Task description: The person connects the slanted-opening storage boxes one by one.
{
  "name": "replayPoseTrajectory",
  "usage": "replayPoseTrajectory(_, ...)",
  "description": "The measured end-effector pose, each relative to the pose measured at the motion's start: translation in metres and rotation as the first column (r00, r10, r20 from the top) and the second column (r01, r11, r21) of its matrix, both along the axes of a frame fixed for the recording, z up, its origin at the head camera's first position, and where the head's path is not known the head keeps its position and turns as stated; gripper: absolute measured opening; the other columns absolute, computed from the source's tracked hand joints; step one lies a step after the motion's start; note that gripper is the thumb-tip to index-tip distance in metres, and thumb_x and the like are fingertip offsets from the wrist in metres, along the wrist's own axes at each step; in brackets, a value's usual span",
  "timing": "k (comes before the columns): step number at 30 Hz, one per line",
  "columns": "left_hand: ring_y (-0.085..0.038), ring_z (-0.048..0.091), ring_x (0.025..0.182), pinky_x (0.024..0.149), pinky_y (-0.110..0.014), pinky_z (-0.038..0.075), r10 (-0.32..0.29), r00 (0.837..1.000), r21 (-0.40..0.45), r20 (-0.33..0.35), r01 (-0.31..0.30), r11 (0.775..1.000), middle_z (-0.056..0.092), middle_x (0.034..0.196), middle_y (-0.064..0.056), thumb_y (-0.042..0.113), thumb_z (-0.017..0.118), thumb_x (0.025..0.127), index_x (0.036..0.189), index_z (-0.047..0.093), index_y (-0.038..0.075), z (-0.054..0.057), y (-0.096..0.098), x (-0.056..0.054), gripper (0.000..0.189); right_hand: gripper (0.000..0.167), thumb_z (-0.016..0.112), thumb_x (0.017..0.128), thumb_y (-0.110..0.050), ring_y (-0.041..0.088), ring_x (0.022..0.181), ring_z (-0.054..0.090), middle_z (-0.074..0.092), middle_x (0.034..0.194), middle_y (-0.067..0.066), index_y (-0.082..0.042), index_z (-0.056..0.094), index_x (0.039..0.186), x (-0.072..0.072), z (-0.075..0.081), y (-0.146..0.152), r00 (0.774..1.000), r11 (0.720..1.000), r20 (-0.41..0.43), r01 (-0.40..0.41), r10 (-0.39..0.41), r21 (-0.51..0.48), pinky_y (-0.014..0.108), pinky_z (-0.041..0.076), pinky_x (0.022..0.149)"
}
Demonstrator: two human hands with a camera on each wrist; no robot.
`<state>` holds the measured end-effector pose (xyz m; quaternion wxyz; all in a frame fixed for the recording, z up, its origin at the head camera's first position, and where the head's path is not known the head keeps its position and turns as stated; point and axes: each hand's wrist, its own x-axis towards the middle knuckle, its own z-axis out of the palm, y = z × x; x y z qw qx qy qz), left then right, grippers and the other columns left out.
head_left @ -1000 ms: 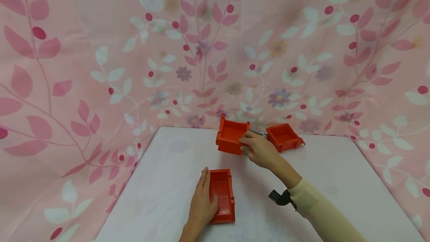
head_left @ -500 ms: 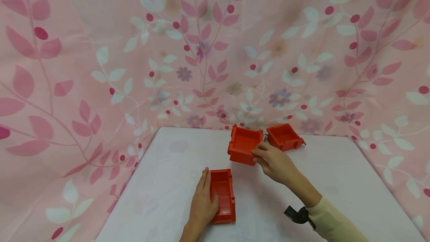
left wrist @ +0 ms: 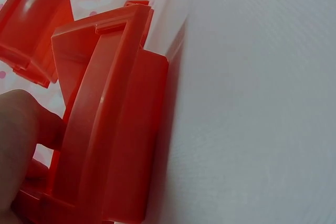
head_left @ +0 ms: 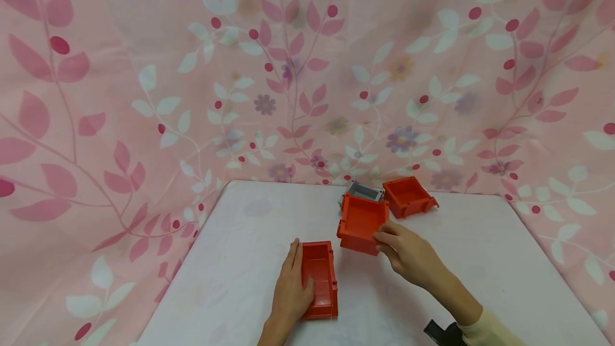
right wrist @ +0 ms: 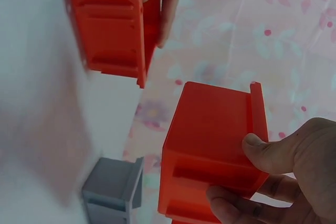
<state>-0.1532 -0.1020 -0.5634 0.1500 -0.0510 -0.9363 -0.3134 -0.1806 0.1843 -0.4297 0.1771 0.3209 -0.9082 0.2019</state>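
Note:
My left hand (head_left: 288, 292) grips the left wall of a red plastic storage bin (head_left: 325, 287) standing on the white-covered table, thumb inside and fingers along the outer side. Up in the air, my right hand (head_left: 415, 258) pinches a second red storage bin (head_left: 365, 219) by its near right edge. The right wrist view shows that raised bin (right wrist: 210, 124) with the thumb on one face and the fingers underneath. Both bins look bare inside in the head view. In the left wrist view, the bin under my left hand (left wrist: 16, 140) lies close against the white cloth.
At the back of the table stands a grey bin (head_left: 367, 191), partly behind the raised red one. Right beside it sits another red bin (head_left: 409, 196). A pink leaf-patterned cloth (head_left: 307, 95) hangs around the table's back and sides. A black device (head_left: 449, 333) is on my right wrist.
My right hand has brought its red bin rightward and closer to me, and the grey bin behind has come into view. The left hand and its bin have stayed in place.

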Motion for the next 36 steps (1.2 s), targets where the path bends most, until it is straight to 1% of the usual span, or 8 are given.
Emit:
replayPoseTrajectory(10, -0.033, 0.039, 0.147, 0.103, -0.05, 0.049, 0.004, 1.0, 0.008, 0.014, -0.004, 1.0, 0.027, 0.169, -0.007, 0.015, 0.078, 0.088, 0.163, 0.033, 0.007, 0.002, 0.001, -0.001, 0.089, 0.024, 0.087, 0.081, -0.002, 0.01, 0.08, 0.057, 0.06, 0.097, -0.007, -0.01, 0.081, 0.103, 0.011, -0.016, 0.015, 0.999, 0.999, 0.02, 0.039, -0.038, -0.036, 0.028, 0.058, 0.067)
replayPoseTrajectory(15, -0.036, 0.041, 0.145, 0.1, -0.051, 0.052, 0.006, 1.0, 0.018, 0.002, -0.006, 1.0, 0.028, 0.169, -0.007, 0.013, 0.077, 0.089, 0.163, 0.033, 0.006, 0.001, 0.001, 0.0, 0.087, 0.022, 0.086, 0.083, -0.003, 0.009, 0.079, 0.057, 0.06, 0.097, -0.009, -0.012, 0.081, 0.102, 0.017, -0.027, 0.02, 0.993, 0.996, 0.085, 0.079, -0.075, -0.035, 0.025, 0.057, 0.066)
replayPoseTrajectory(19, -0.037, 0.041, 0.145, 0.101, -0.052, 0.051, 0.0, 1.0, 0.009, -0.013, 0.0, 1.0, 0.028, 0.169, -0.007, 0.013, 0.076, 0.089, 0.162, 0.036, 0.007, 0.0, 0.0, 0.0, 0.084, 0.022, 0.086, 0.082, -0.002, 0.006, 0.076, 0.054, 0.057, 0.096, -0.012, -0.012, 0.081, 0.1, 0.022, -0.038, 0.023, 0.99, 0.994, 0.107, 0.101, -0.095, -0.051, 0.023, 0.055, 0.063)
replayPoseTrajectory(24, -0.038, 0.043, 0.144, 0.1, -0.053, 0.052, 0.0, 1.0, -0.014, -0.016, 0.0, 1.0, 0.029, 0.169, -0.007, 0.013, 0.078, 0.088, 0.16, 0.04, 0.007, 0.002, 0.001, 0.0, 0.082, 0.02, 0.085, 0.083, -0.004, 0.007, 0.077, 0.054, 0.057, 0.095, -0.012, -0.012, 0.081, 0.1, 0.024, -0.048, 0.024, 0.976, 0.99, 0.172, 0.14, -0.136, -0.011, 0.023, 0.056, 0.066)
replayPoseTrajectory(28, -0.038, 0.044, 0.143, 0.096, -0.053, 0.055, 0.006, 1.0, -0.038, 0.013, -0.005, 0.999, 0.029, 0.169, -0.005, 0.015, 0.077, 0.088, 0.16, 0.042, 0.008, 0.005, 0.001, 0.002, 0.081, 0.018, 0.084, 0.084, -0.004, 0.008, 0.079, 0.053, 0.056, 0.094, -0.012, -0.013, 0.08, 0.098, 0.025, -0.059, 0.024, 0.971, 0.989, 0.191, 0.146, -0.146, 0.015, 0.024, 0.056, 0.067)
replayPoseTrajectory(31, -0.042, 0.041, 0.144, 0.089, -0.057, 0.057, 0.01, 0.999, -0.064, 0.039, -0.008, 0.998, 0.029, 0.169, -0.006, 0.017, 0.076, 0.088, 0.159, 0.043, 0.009, 0.009, 0.001, 0.003, 0.079, 0.016, 0.083, 0.085, -0.004, 0.007, 0.079, 0.053, 0.054, 0.093, -0.014, -0.014, 0.079, 0.097, 0.027, -0.068, 0.024, 0.966, 0.989, 0.215, 0.143, -0.146, 0.032, 0.025, 0.057, 0.069)
replayPoseTrajectory(33, -0.045, 0.035, 0.147, 0.087, -0.059, 0.057, 0.011, 0.999, -0.076, 0.052, -0.007, 0.997, 0.03, 0.169, -0.007, 0.019, 0.074, 0.089, 0.159, 0.043, 0.008, 0.012, 0.0, 0.003, 0.078, 0.015, 0.082, 0.086, -0.004, 0.007, 0.079, 0.053, 0.054, 0.093, -0.014, -0.014, 0.079, 0.098, 0.028, -0.073, 0.023, 0.959, 0.989, 0.243, 0.141, -0.147, 0.045, 0.026, 0.057, 0.07)
replayPoseTrajectory(36, -0.047, 0.026, 0.15, 0.092, -0.061, 0.055, -0.011, 0.999, -0.092, 0.053, 0.016, 0.996, 0.029, 0.169, -0.009, 0.019, 0.072, 0.09, 0.16, 0.042, 0.007, 0.014, 0.0, -0.001, 0.077, 0.014, 0.082, 0.086, -0.006, 0.006, 0.078, 0.052, 0.053, 0.091, -0.015, -0.015, 0.079, 0.097, 0.028, -0.079, 0.022, 0.95, 0.989, 0.279, 0.126, -0.143, 0.077, 0.027, 0.057, 0.07)
